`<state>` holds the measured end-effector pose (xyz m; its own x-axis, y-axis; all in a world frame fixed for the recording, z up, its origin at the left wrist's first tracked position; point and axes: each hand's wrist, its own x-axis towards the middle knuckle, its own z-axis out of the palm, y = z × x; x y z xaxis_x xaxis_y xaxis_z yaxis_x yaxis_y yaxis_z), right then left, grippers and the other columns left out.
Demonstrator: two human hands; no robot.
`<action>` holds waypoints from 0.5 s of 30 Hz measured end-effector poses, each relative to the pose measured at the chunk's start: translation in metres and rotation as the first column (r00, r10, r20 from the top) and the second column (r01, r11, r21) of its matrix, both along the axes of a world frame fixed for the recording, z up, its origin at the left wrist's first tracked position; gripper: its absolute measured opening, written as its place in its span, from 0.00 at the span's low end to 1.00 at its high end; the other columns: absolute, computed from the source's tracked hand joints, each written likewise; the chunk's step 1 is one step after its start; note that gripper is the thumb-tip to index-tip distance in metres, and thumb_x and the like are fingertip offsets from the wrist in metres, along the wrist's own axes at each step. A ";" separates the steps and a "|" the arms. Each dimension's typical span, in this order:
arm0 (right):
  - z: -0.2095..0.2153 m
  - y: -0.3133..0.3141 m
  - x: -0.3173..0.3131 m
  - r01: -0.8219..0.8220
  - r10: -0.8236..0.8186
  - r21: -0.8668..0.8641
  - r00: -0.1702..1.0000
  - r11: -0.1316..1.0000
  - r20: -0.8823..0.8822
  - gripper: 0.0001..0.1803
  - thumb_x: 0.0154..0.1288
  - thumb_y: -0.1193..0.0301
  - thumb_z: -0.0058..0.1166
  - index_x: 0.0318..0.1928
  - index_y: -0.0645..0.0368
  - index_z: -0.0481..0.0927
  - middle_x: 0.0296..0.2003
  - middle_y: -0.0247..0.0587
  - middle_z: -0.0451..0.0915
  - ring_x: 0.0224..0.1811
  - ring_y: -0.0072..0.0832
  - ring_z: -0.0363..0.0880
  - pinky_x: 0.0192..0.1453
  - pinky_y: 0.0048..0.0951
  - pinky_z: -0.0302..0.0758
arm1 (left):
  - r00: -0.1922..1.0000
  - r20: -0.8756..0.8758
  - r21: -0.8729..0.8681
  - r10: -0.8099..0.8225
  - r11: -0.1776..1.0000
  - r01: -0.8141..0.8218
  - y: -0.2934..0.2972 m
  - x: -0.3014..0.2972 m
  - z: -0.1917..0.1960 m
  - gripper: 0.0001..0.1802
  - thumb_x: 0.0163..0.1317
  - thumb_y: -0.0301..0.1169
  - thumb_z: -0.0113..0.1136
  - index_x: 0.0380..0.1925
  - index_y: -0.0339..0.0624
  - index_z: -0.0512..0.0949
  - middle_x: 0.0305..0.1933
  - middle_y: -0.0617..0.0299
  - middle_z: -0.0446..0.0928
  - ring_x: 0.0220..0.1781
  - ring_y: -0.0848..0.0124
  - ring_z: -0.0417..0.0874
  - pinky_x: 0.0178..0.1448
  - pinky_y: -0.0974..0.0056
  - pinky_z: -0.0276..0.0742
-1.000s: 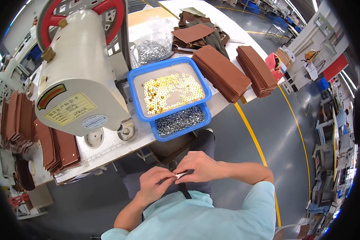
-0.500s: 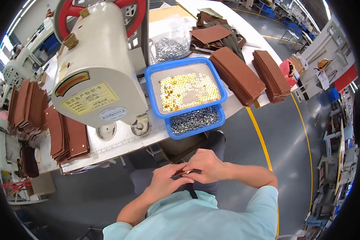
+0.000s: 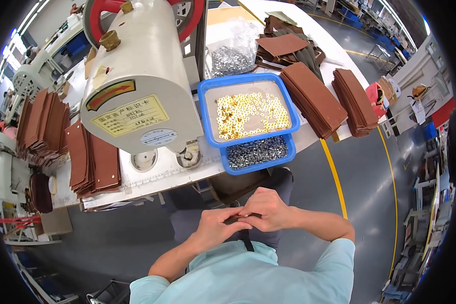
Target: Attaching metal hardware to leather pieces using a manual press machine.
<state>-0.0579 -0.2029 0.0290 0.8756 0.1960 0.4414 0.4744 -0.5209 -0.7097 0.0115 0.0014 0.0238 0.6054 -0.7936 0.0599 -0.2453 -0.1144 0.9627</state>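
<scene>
Hands meet in front of the chest, above the lap: left hand [image 3: 215, 227] and right hand [image 3: 267, 209] both close their fingers on a small dark strap [image 3: 246, 238], which hangs down between them. A moment ago the hands were slightly apart; now the fingertips touch, so the piece seems held more firmly. Blue tray [image 3: 206, 101] of gold rivets [image 3: 251, 114] stays on the table [image 3: 152, 178], untouched.

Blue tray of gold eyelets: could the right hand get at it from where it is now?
Probably yes. The blue tray sits open-topped at the table's near edge, with nothing between it and the right hand. But that hand and the left hand are both pinching a dark strap.
</scene>
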 end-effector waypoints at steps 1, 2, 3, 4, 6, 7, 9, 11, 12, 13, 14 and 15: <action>0.002 -0.003 0.002 -0.001 0.001 -0.001 1.000 1.000 0.002 0.09 0.52 0.69 0.72 0.33 0.55 0.86 0.25 0.34 0.83 0.27 0.34 0.81 0.36 0.33 0.71 | 1.000 0.002 -0.001 0.001 1.000 -0.001 -0.001 0.001 -0.002 0.23 0.56 0.35 0.78 0.51 0.40 0.86 0.36 0.56 0.88 0.31 0.70 0.87 0.37 0.66 0.82; 0.012 -0.007 0.011 -0.029 0.024 -0.086 0.998 0.996 -0.065 0.13 0.54 0.66 0.73 0.37 0.57 0.87 0.29 0.37 0.84 0.29 0.35 0.83 0.37 0.34 0.74 | 0.996 -0.025 0.004 0.088 0.996 -0.088 0.000 0.002 -0.005 0.23 0.57 0.34 0.77 0.53 0.42 0.86 0.37 0.55 0.88 0.32 0.70 0.88 0.37 0.66 0.82; 0.025 -0.012 0.021 -0.063 0.041 -0.170 0.991 0.983 -0.131 0.17 0.56 0.62 0.74 0.41 0.59 0.87 0.32 0.39 0.86 0.31 0.36 0.85 0.38 0.35 0.77 | 0.983 -0.050 0.009 0.176 0.984 -0.176 0.001 0.003 -0.005 0.23 0.59 0.32 0.76 0.55 0.43 0.85 0.38 0.55 0.88 0.33 0.70 0.88 0.38 0.67 0.82; 0.042 -0.027 0.033 -0.084 0.080 0.002 0.938 0.996 -0.339 0.27 0.57 0.56 0.75 0.51 0.62 0.86 0.38 0.44 0.87 0.36 0.37 0.88 0.42 0.37 0.82 | 0.984 -0.017 0.064 0.176 0.983 -0.175 0.003 0.010 0.011 0.24 0.60 0.30 0.74 0.58 0.44 0.83 0.39 0.54 0.87 0.34 0.67 0.89 0.38 0.66 0.83; 0.049 -0.055 0.066 0.190 -0.223 -0.140 0.934 0.972 -0.281 0.22 0.57 0.60 0.74 0.48 0.60 0.89 0.40 0.49 0.89 0.37 0.39 0.89 0.44 0.35 0.84 | 0.979 0.125 0.074 0.162 0.982 -0.172 0.011 0.019 0.015 0.22 0.60 0.29 0.73 0.56 0.44 0.84 0.38 0.55 0.87 0.33 0.66 0.89 0.38 0.66 0.83; 0.038 -0.076 0.089 0.364 -0.435 -0.283 0.865 0.887 -0.251 0.15 0.57 0.64 0.72 0.42 0.59 0.90 0.37 0.50 0.89 0.37 0.40 0.89 0.44 0.36 0.84 | 0.957 0.259 0.084 0.133 0.984 -0.160 0.013 0.021 0.017 0.21 0.60 0.29 0.73 0.55 0.43 0.84 0.37 0.55 0.87 0.33 0.65 0.89 0.38 0.65 0.83; 0.025 -0.111 0.130 0.479 -0.552 -0.392 0.829 0.785 -0.091 0.10 0.57 0.70 0.69 0.38 0.61 0.90 0.32 0.49 0.88 0.33 0.40 0.88 0.42 0.36 0.83 | 0.935 0.294 0.066 0.197 0.972 -0.225 0.018 0.019 0.026 0.15 0.59 0.27 0.73 0.47 0.42 0.86 0.35 0.56 0.86 0.32 0.64 0.88 0.37 0.66 0.83; 0.010 -0.136 0.154 0.444 -0.559 -0.479 0.820 0.757 -0.123 0.11 0.53 0.68 0.68 0.36 0.61 0.91 0.29 0.50 0.88 0.31 0.40 0.88 0.42 0.35 0.83 | 0.913 0.402 0.155 0.071 0.977 -0.144 0.026 0.021 0.028 0.14 0.61 0.27 0.68 0.47 0.43 0.84 0.38 0.58 0.85 0.38 0.58 0.87 0.40 0.60 0.83; 0.011 -0.140 0.161 0.381 -0.583 -0.546 0.770 0.746 -0.259 0.11 0.54 0.67 0.68 0.34 0.61 0.91 0.26 0.48 0.87 0.28 0.38 0.88 0.39 0.35 0.83 | 0.928 0.370 0.199 0.051 0.971 -0.133 0.029 0.021 0.029 0.14 0.61 0.26 0.65 0.48 0.45 0.83 0.42 0.58 0.83 0.42 0.56 0.86 0.44 0.56 0.82; 0.007 -0.147 0.163 0.377 -0.569 -0.498 0.759 0.781 -0.318 0.10 0.53 0.67 0.69 0.33 0.61 0.91 0.24 0.47 0.87 0.25 0.35 0.87 0.37 0.35 0.83 | 0.934 0.357 0.279 0.021 0.952 -0.128 0.031 0.021 0.027 0.16 0.62 0.27 0.64 0.51 0.46 0.82 0.44 0.57 0.80 0.42 0.55 0.85 0.44 0.54 0.81; 0.003 -0.158 0.163 0.353 -0.552 -0.509 0.771 0.785 -0.318 0.09 0.51 0.69 0.71 0.32 0.61 0.91 0.24 0.47 0.87 0.25 0.33 0.88 0.36 0.34 0.83 | 0.941 0.337 0.287 0.003 0.952 -0.106 0.034 0.022 0.025 0.14 0.63 0.27 0.64 0.49 0.46 0.83 0.43 0.56 0.79 0.41 0.54 0.84 0.44 0.52 0.80; -0.002 -0.167 0.162 0.322 -0.531 -0.568 0.810 0.757 -0.249 0.07 0.49 0.71 0.71 0.30 0.61 0.91 0.23 0.47 0.87 0.25 0.32 0.88 0.35 0.33 0.83 | 0.949 0.314 0.295 -0.020 0.952 -0.078 0.035 0.023 0.021 0.12 0.64 0.28 0.63 0.47 0.46 0.83 0.43 0.56 0.78 0.40 0.54 0.84 0.43 0.51 0.80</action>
